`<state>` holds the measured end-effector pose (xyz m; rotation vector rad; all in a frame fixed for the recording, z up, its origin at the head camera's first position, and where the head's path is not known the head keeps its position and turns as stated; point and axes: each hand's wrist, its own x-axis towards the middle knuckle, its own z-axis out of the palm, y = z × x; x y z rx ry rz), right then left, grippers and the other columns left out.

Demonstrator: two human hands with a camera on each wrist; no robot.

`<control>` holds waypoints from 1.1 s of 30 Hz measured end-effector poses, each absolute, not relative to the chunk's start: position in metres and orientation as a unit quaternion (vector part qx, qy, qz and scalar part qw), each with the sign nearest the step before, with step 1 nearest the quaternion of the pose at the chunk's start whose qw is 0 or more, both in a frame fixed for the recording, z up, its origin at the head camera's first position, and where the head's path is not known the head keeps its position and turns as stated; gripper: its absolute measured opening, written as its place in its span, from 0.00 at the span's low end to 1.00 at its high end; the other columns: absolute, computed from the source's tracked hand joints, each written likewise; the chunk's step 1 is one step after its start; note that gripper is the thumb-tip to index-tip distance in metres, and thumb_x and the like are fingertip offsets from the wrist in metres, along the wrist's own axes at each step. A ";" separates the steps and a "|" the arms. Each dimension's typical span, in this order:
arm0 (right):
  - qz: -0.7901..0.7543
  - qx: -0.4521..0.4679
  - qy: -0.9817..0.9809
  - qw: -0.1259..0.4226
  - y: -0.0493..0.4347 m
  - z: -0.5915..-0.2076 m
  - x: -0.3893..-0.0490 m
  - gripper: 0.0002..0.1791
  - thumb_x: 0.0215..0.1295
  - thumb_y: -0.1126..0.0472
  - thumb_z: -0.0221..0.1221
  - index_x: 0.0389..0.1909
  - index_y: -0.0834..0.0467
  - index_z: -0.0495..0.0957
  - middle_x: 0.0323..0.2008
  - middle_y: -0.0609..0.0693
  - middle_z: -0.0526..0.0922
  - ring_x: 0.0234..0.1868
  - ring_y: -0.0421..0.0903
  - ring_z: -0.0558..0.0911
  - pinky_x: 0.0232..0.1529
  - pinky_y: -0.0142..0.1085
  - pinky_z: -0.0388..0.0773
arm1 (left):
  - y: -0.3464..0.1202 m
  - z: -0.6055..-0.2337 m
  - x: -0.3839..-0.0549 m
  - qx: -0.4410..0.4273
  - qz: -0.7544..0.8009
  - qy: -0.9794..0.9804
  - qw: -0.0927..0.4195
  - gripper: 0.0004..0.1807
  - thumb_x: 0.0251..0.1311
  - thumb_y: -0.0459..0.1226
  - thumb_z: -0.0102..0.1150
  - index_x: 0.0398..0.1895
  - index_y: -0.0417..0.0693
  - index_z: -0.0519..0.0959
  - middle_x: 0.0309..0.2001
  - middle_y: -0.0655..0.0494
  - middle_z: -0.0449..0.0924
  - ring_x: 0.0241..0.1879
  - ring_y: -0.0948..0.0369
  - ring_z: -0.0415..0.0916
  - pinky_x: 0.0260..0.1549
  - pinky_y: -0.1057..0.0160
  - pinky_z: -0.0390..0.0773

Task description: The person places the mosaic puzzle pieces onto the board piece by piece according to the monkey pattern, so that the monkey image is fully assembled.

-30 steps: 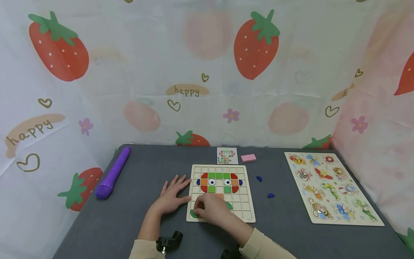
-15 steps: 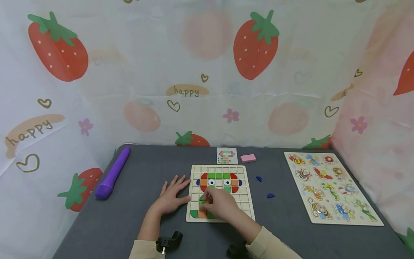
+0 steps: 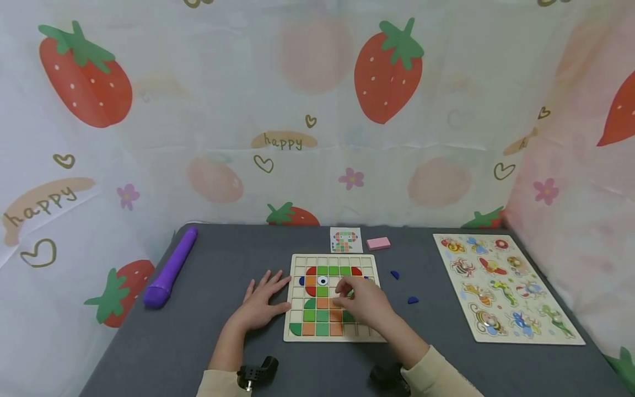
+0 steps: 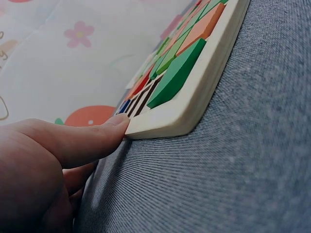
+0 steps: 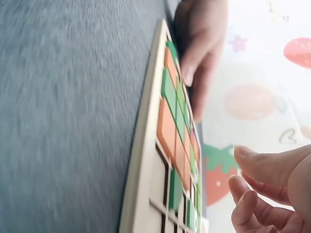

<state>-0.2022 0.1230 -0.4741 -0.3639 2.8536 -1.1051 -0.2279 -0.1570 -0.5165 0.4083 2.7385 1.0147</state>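
A pale wooden grid board (image 3: 364,331) lies on the dark cloth, with red, green, orange and blue tiles set in its cells, some forming a face with white eye tiles. My left hand (image 3: 260,309) rests spread on the cloth at its left side; in the left wrist view the thumb (image 4: 104,133) touches the board's corner, near a green rounded tile (image 4: 177,75). Over the board's right half hovers my right hand (image 3: 367,303), covering part of the face. The right wrist view shows its thumb (image 5: 262,165) apart from loosely bent fingers, nothing between them.
Two dark blue half-round pieces, one farther back (image 3: 394,274) and one nearer (image 3: 413,300), lie right of the board. Behind it are a pattern card (image 3: 346,240) and a pink block (image 3: 378,243). A purple microphone-shaped object (image 3: 171,270) lies left, an insect picture board (image 3: 511,286) right.
My right hand has moved from the board's lower left to the right and away, uncovering the green and orange tiles in the lower rows. My left hand stays at the board's edge.
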 end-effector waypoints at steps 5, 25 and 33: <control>-0.365 -0.086 0.927 0.023 0.140 -0.470 -0.204 0.08 0.61 0.58 0.71 0.37 0.54 0.82 0.29 0.42 0.81 0.29 0.41 0.76 0.28 0.36 0.73 | -0.157 -0.517 -0.228 0.140 0.343 0.924 0.092 0.38 0.65 0.47 0.65 0.77 0.53 0.65 0.80 0.46 0.54 0.81 0.43 0.37 0.75 0.36 0.28; -0.338 -0.013 0.941 -0.002 0.223 -0.487 -0.208 0.11 0.60 0.61 0.71 0.43 0.56 0.84 0.39 0.51 0.86 0.35 0.45 0.80 0.30 0.36 0.77 | -0.158 -0.520 -0.230 0.139 0.340 0.925 0.095 0.38 0.65 0.47 0.65 0.77 0.56 0.64 0.80 0.48 0.53 0.81 0.44 0.36 0.75 0.37 0.28; -0.307 -0.023 0.951 0.004 0.251 -0.493 -0.207 0.12 0.62 0.59 0.70 0.44 0.57 0.85 0.42 0.53 0.86 0.40 0.48 0.82 0.40 0.46 0.80 | -0.159 -0.520 -0.231 0.143 0.335 0.926 0.096 0.38 0.65 0.48 0.65 0.78 0.55 0.64 0.80 0.48 0.52 0.81 0.45 0.36 0.75 0.37 0.28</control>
